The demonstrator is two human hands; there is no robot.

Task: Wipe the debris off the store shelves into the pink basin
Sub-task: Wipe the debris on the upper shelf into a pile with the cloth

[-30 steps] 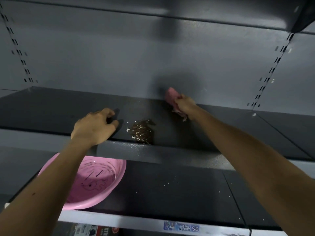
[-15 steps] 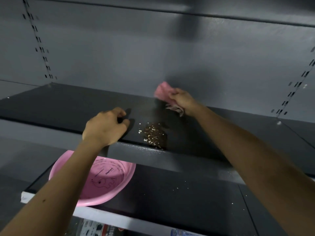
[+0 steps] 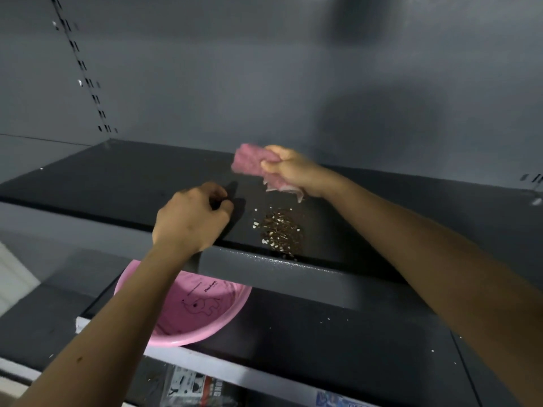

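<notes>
Pink cloth [image 3: 252, 164]: bunched into a roll and clamped in the right hand [image 3: 291, 168], with fingers and thumb closed tight round its middle. Its long axis ran from upper left to lower right. The thick rolled end pointed left, clear of the fist and lifted above the shelf. The ragged end hung down under the fist toward the shelf top; contact there could not be determined.

Left hand [image 3: 191, 221]: fingers curled in together, with nothing seen in them, resting on the upper shelf [image 3: 117, 177] near its front edge.

Debris [image 3: 280, 230]: a heap of brown and white bits lay on the upper shelf at the front lip, just right of the left hand and nearer than the cloth. The heap was longer front to back, and a few white bits were loose at its left.

Surfaces: dark grey metal shelving with a grey back panel [image 3: 235, 83] and a slotted upright [image 3: 85, 74] at the left. The lighting was dim. White specks were scattered on the lower shelf [image 3: 323, 342].

Containers: the pink basin [image 3: 182, 339] stood on the lower shelf at its front left, partly hidden by the upper shelf lip and the left forearm. Its inside bore a printed elephant outline. Printed packages [image 3: 191, 389] showed on the level beneath.
</notes>
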